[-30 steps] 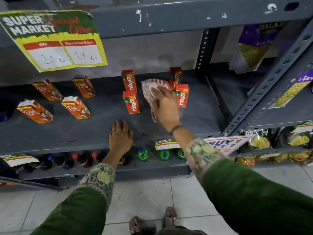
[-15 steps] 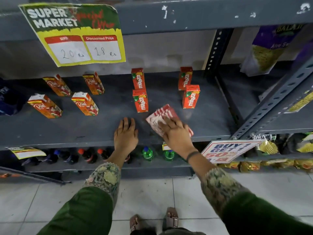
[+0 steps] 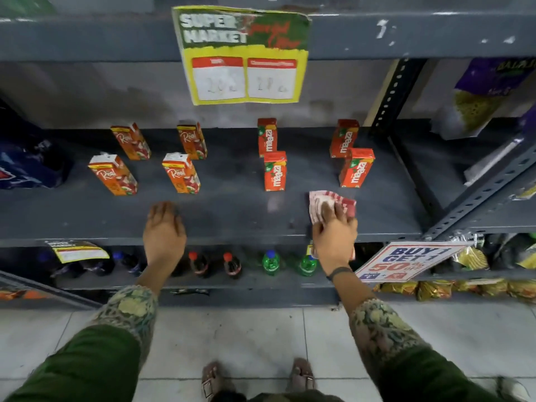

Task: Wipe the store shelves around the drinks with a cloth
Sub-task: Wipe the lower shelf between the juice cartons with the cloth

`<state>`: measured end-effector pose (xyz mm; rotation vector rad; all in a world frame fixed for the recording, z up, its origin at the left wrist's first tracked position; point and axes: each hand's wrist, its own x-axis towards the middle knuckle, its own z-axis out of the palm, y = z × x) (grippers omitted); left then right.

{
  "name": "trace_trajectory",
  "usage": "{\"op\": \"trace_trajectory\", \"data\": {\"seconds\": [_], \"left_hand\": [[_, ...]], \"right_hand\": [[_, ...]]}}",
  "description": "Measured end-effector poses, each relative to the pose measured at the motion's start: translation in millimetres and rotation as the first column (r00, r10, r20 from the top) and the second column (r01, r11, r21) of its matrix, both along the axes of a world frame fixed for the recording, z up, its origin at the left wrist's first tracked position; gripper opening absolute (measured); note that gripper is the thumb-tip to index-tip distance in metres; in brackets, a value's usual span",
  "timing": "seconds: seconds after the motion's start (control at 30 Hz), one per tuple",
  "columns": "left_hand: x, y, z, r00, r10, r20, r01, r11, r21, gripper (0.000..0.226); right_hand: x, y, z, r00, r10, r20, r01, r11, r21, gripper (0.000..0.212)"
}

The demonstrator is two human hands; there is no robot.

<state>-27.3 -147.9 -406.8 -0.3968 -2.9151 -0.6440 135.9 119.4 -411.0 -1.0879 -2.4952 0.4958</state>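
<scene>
My right hand (image 3: 334, 236) presses a red-and-white striped cloth (image 3: 320, 202) onto the grey shelf (image 3: 232, 210) near its front edge, just in front of the right pair of Maaza cartons (image 3: 356, 168). My left hand (image 3: 164, 230) rests flat on the shelf front, fingers spread, holding nothing. Another pair of Maaza cartons (image 3: 274, 171) stands mid-shelf. Several Real juice cartons (image 3: 181, 173) stand to the left.
A yellow price sign (image 3: 243, 55) hangs from the shelf above. Soda bottles (image 3: 231, 264) and green bottles (image 3: 271, 262) stand on the lower shelf. A "Buy 1 Get 1" sign (image 3: 406, 261) and snack packets (image 3: 470, 258) are at the right. An angled metal upright (image 3: 475, 195) borders the shelf.
My right hand drew the cloth from between the Maaza cartons back to the shelf's front edge, then rightward. My left hand stayed on the shelf. The view shifted left.
</scene>
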Motion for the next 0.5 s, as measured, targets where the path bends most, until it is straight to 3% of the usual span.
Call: {"op": "trace_trajectory", "data": {"seconds": [0.13, 0.23, 0.3, 0.4, 0.43, 0.5], "left_hand": [[-33.5, -37.6, -0.1, 0.989, -0.052, 0.139, 0.083, 0.971, -0.225, 0.056], [-49.4, -55.9, -2.9, 0.977, -0.108, 0.184, 0.161, 0.938, -0.308, 0.064], [-54.6, -63.5, -7.0, 0.966, -0.129, 0.222, 0.201, 0.917, -0.343, 0.067], [-59.6, -67.4, -9.6, 0.958, -0.143, 0.25, 0.228, 0.908, -0.353, 0.068], [-60.0, -67.7, -8.9, 0.954, -0.143, 0.264, 0.231, 0.911, -0.341, 0.069], [-61.2, -69.3, -9.7, 0.947, -0.142, 0.289, 0.236, 0.917, -0.323, 0.069]], "right_hand": [[-37.9, -84.6, -8.6, 0.935, 0.315, 0.161, -0.337, 0.933, 0.13, 0.051], [-63.4, -150.6, -9.5, 0.805, 0.582, 0.118, -0.584, 0.812, -0.022, 0.052], [-70.1, -163.1, -4.4, 0.876, 0.482, 0.026, -0.483, 0.876, -0.001, 0.047], [-72.6, -154.0, -1.9, 0.996, 0.088, 0.016, -0.089, 0.993, 0.08, 0.048], [-72.9, -153.4, -1.7, 0.997, 0.066, 0.035, -0.068, 0.995, 0.067, 0.049], [-75.7, -160.1, -4.6, 0.973, 0.219, 0.068, -0.222, 0.974, 0.047, 0.045]]}}
